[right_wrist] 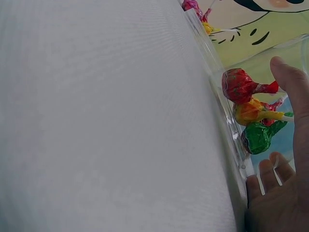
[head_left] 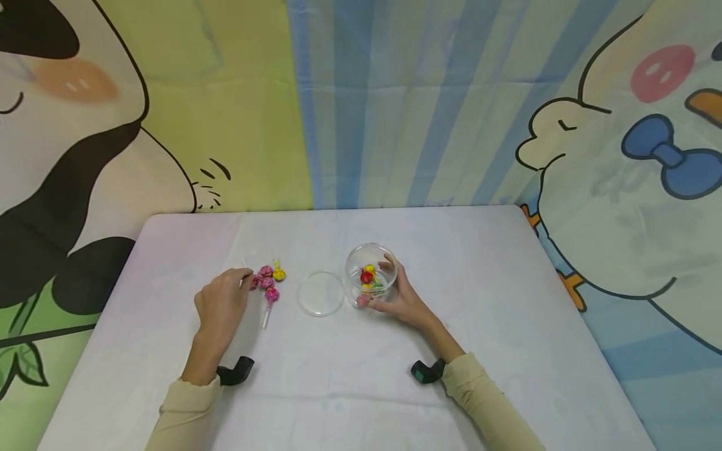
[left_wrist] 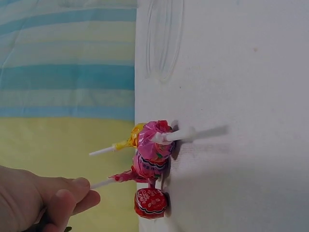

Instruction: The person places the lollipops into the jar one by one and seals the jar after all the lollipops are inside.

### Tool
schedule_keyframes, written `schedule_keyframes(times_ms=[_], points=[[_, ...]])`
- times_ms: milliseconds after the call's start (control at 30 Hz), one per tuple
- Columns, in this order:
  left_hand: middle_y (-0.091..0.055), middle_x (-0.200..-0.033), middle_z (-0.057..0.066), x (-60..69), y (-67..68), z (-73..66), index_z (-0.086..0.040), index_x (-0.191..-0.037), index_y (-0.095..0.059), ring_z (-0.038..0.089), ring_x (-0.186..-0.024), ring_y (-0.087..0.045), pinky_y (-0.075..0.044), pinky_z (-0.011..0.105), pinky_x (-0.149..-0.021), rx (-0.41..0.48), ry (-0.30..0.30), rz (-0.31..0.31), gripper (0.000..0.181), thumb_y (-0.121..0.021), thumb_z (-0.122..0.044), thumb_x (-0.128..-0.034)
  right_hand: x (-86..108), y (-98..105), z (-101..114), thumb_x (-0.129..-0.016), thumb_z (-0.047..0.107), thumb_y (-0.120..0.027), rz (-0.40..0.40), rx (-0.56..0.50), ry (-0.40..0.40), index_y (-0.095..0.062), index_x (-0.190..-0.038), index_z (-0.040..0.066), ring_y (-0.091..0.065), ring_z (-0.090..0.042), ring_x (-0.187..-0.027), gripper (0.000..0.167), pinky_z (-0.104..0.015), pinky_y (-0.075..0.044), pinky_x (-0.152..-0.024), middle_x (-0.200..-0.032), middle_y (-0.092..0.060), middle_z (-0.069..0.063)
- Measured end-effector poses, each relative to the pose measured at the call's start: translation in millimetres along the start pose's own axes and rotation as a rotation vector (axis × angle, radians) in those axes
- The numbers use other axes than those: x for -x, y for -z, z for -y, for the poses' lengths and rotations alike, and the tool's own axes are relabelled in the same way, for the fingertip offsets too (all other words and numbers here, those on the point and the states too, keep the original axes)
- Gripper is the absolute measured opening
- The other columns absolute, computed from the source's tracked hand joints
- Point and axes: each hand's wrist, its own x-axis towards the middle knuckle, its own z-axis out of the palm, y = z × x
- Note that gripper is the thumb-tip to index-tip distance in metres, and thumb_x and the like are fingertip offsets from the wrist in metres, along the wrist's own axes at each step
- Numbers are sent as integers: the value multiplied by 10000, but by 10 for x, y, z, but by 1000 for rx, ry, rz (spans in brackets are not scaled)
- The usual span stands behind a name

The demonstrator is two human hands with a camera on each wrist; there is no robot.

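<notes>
My left hand [head_left: 220, 307] is at the far left of a small cluster of wrapped lollipops. In the left wrist view its thumb and fingers pinch the white stick of a pink lollipop [left_wrist: 147, 166]. A yellow lollipop [head_left: 279, 274] and another pink lollipop [head_left: 272, 294] lie in the cluster, with a red lollipop [left_wrist: 150, 203] close by. My right hand [head_left: 405, 302] grips a clear round jar [head_left: 352, 270] around its right side. Inside the jar are a red lollipop [right_wrist: 237, 86], a yellow one [right_wrist: 248, 111] and a green one [right_wrist: 260, 137].
A clear round lid [head_left: 301, 294] lies flat on the white-covered table [head_left: 350, 388] between the lollipop cluster and the jar. Behind the table's far edge hangs a printed cloth [head_left: 389, 113] with cartoon animals.
</notes>
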Motion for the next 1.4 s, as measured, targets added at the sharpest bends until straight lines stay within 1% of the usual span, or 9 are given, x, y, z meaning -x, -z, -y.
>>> schedule_keyframes(times_ms=[233, 367, 500, 600, 767, 933, 1067, 1300, 1400], points=[[-739, -895, 192, -3, -31, 49, -27, -994, -748, 198, -461, -444, -251, 262, -396, 11, 22, -5, 183, -758, -88, -821, 1, -7, 0, -803, 102, -768, 2, -6, -26, -90, -1538, 142, -236, -365, -1473, 1001, -611, -135, -1180, -1551, -281, -199], [-741, -900, 185, 3, -58, 102, -27, -994, -748, 186, -432, -513, -274, 248, -382, 49, 9, -52, 177, -752, -85, -828, 0, -13, 5, -805, 95, -763, 9, -24, -36, -83, -1538, 143, -217, -365, -1479, 1001, -615, -134, -1178, -1557, -264, -191], [-739, -883, 185, -4, -36, 141, -18, -999, -742, 195, -421, -575, -291, 234, -378, 128, -16, -128, 176, -744, -95, -840, -5, -20, -1, -804, 84, -760, 14, -37, -36, -78, -1541, 133, -212, -364, -1483, 1005, -621, -117, -1178, -1561, -256, -192], [-734, -841, 174, -19, 24, 132, -16, -991, -739, 180, -408, -561, -296, 227, -385, 202, -33, -173, 177, -746, -112, -843, -5, -21, -17, -798, 80, -769, 12, -32, -25, -78, -1541, 123, -220, -373, -1477, 1016, -613, -133, -1180, -1555, -261, -203], [-728, -829, 134, -23, 116, 57, -22, -981, -735, 15, -403, -499, -292, 184, -391, 359, -67, -185, 174, -752, -125, -841, -8, -18, -30, -796, 95, -776, 8, -14, -17, -81, -1534, 113, -228, -378, -1470, 1015, -611, -138, -1179, -1549, -271, -206], [-697, -724, 100, -27, 156, -111, -25, -934, -735, -6, -386, -495, -257, 155, -369, 577, -168, -209, 130, -763, -51, -810, -13, -19, -33, -798, 114, -778, 15, -10, -32, -78, -1532, 120, -228, -366, -1474, 1014, -610, -137, -1180, -1555, -268, -199], [-692, -665, 77, -59, 186, -329, -46, -903, -746, 3, -386, -461, -267, 137, -385, 665, -220, -240, 135, -790, -39, -775, -34, -23, -122, -798, 95, -772, 7, -22, -35, -77, -1541, 161, -226, -362, -1478, 1020, -606, -133, -1183, -1563, -259, -189], [-693, -654, 67, -133, 190, -774, -58, -884, -751, -11, -388, -507, -344, 142, -386, 835, -268, -202, 138, -798, -22, -758, -87, -51, -355, -785, 111, -791, -16, -35, -36, -83, -1544, 231, -222, -329, -1483, 1045, -607, -147, -1179, -1567, -265, -109], [-735, -745, 62, -162, 126, -959, -71, -890, -756, -1, -409, -517, -373, 154, -416, 854, -320, -161, 126, -793, -48, -772, -87, -54, -367, -779, 146, -804, -28, -24, -24, -96, -1537, 273, -243, -318, -1478, 1045, -614, -154, -1174, -1556, -286, -81]])
